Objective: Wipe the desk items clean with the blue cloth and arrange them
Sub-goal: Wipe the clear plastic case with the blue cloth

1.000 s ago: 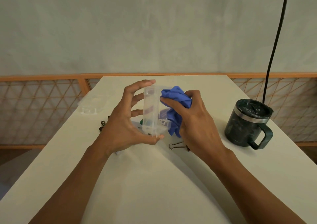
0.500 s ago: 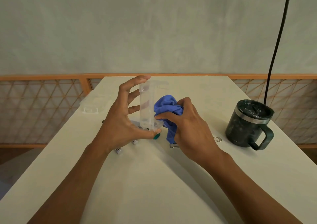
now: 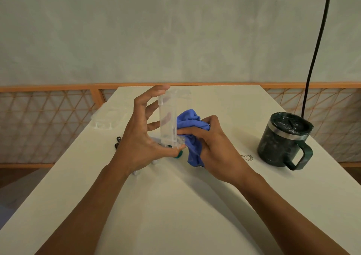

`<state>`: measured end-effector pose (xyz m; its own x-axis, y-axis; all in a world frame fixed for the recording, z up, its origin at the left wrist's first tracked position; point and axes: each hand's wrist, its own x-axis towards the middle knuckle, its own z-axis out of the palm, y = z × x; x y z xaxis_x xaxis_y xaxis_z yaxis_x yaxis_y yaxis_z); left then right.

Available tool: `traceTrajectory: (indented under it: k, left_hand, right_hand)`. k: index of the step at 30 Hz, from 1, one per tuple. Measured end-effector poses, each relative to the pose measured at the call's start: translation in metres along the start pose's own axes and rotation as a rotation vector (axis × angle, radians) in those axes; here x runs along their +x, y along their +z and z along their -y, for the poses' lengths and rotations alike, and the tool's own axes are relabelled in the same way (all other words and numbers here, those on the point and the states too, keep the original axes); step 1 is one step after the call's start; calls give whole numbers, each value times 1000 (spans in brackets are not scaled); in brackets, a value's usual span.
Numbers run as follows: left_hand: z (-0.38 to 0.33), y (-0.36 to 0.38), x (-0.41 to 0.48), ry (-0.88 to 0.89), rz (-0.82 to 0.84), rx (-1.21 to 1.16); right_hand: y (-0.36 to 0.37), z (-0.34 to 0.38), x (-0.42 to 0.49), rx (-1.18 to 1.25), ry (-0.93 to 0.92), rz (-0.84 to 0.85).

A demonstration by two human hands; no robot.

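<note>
Both hands share this wipe: the left hand [image 3: 140, 141] pinches the clear plastic rectangular box [image 3: 169, 121] upright, forefinger on its top end and thumb under its bottom, above the white desk [image 3: 175, 206]. The right hand [image 3: 216, 145] grips the bunched blue cloth [image 3: 190, 119] against the box's right face. Best, I judge, to stroke lengthwise with light pressure — the end-to-end pinch could slip.

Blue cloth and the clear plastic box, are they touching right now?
Touching. The head view shows the blue cloth pressed against the clear plastic box.
</note>
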<state>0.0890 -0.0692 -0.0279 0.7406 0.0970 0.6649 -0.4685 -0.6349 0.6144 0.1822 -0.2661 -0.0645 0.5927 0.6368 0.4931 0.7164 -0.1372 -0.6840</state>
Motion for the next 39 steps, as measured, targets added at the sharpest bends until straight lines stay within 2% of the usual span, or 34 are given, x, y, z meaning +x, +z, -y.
traceTrajectory:
  k: [2, 8, 12, 14, 16, 20, 24, 28, 31, 33, 34, 39]
  left_hand:
    - [1, -1, 1, -6, 3, 2]
    - [0, -5, 1, -30, 33, -14]
    - [4, -16, 4, -77, 49, -53]
    - [6, -22, 4, -104, 56, -92]
    - [7, -22, 2, -141, 100, -130]
    - [8, -15, 1, -187, 218, -171]
    - [10, -20, 3, -197, 192, -280]
    - [14, -25, 2, -264, 99, -436]
    - [17, -22, 2, -348, 53, -510]
    - [18, -20, 1, -407, 76, -518]
    - [18, -20, 0, -426, 101, -504]
    - [22, -25, -1, -441, 190, -345]
  right_hand:
    - [0, 1, 1, -26, -31, 4]
    - [-3, -7, 3, -395, -82, -73]
    - [-7, -2, 3, -533, -92, -62]
    - [-9, 6, 2, -507, -94, -84]
    - [-11, 16, 3, -384, -81, -130]
    - [-20, 15, 7, -201, 55, -217]
    - [-18, 12, 5, -569, -103, -171]
    - [-17, 16, 5, -405, -121, -94]
    - [-18, 33, 5, 96, 73, -36]
    - [-17, 36, 6, 305, 148, -64]
    - [-17, 36, 7, 331, 152, -99]
    - [-26, 18, 2, -244, -135, -85]
